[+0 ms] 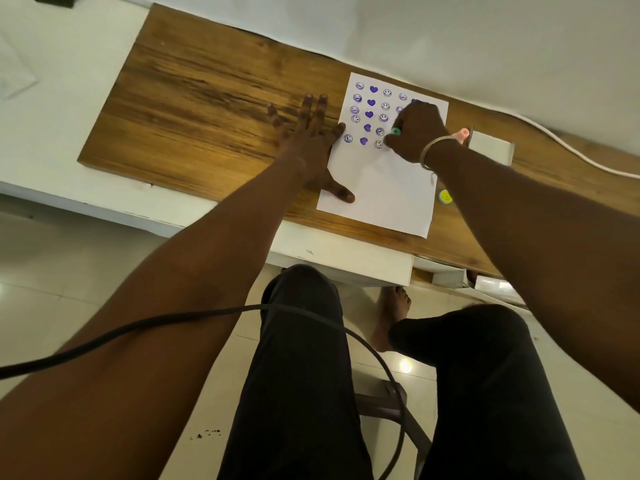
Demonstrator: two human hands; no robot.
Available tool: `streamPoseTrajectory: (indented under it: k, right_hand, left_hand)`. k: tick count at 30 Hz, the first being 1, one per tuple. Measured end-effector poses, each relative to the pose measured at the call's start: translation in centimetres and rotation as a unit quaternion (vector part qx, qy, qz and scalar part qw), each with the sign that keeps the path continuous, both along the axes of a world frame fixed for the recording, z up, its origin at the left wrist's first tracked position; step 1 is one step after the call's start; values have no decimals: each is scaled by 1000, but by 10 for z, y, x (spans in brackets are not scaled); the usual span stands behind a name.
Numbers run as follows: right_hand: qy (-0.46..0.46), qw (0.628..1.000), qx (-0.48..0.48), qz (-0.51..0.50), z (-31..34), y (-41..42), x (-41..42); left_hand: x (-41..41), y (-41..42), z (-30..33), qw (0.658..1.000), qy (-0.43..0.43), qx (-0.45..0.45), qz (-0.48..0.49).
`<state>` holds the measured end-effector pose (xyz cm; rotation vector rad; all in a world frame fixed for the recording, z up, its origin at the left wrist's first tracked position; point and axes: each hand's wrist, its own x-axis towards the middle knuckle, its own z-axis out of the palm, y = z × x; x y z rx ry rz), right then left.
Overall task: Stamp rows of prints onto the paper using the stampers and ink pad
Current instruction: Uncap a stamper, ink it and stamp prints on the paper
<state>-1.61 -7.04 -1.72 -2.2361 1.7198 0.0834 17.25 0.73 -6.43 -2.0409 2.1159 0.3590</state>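
White paper (388, 181) on wooden desk (194, 109): five purple heart prints, four visible columns; a fifth is hidden under right hand (414, 133), gripping teal stamper (395, 132). Left hand (308, 140) flat, fingers spread, pinning paper's edge. Two more stampers: yellow stamper (445, 196), pink stamper (462, 134) partly hidden.

Left hand (308, 140) flat, right hand (414, 131) curled

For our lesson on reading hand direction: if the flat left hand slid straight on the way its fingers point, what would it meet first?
The left hand points up the brown wooden tabletop towards the white wall. Only bare wood shows ahead, so the tabletop's far edge at the wall probably comes first. The white stamped paper lies beside it.
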Motion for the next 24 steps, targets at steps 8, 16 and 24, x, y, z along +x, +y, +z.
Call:
streamPoseTrajectory:
  k: [8,16,24]
  right_hand:
    - [22,999,-8,-37,-7,3,-30]
    - [7,999,4,-37,-10,2,-24]
    - [-1,999,-4,-45,-15,0,-28]
  left_hand:
    - [1,0,2,1000,8,-7,-1]
    - [-1,-1,1,1000,-7,-2,-2]
    - [-1,-1,-1,1000,2,1,-1]
